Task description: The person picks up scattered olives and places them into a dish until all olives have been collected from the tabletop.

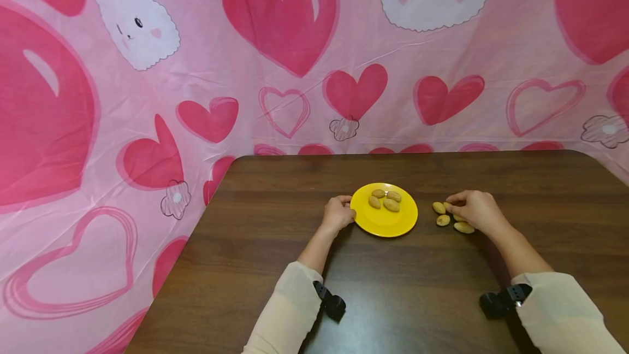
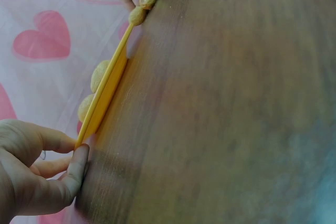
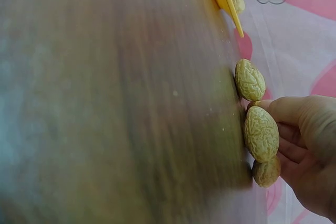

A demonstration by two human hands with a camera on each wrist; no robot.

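On the table lies a round yellow plate (image 1: 385, 226) bearing several wrinkled, tan, oval pieces (image 1: 391, 205) that look like dried fruit. My left hand (image 1: 338, 214) pinches the plate's left rim; in the left wrist view the thumb (image 2: 79, 169) is below the edge and the fingers above. To the right of the plate, several more such pieces (image 1: 443, 220) form a loose group. There my right hand (image 1: 479, 211) reaches down from above, pinching one piece (image 3: 255, 104) at its fingertips. In the right wrist view nearer pieces (image 3: 261, 134) partly hide this grasp.
The brown wooden table (image 1: 393, 288) ends at a back edge, close to a pink cloth backdrop (image 1: 304, 102) printed with hearts. Each forearm wears a black wrist camera (image 1: 334, 306) at its pale sleeve.
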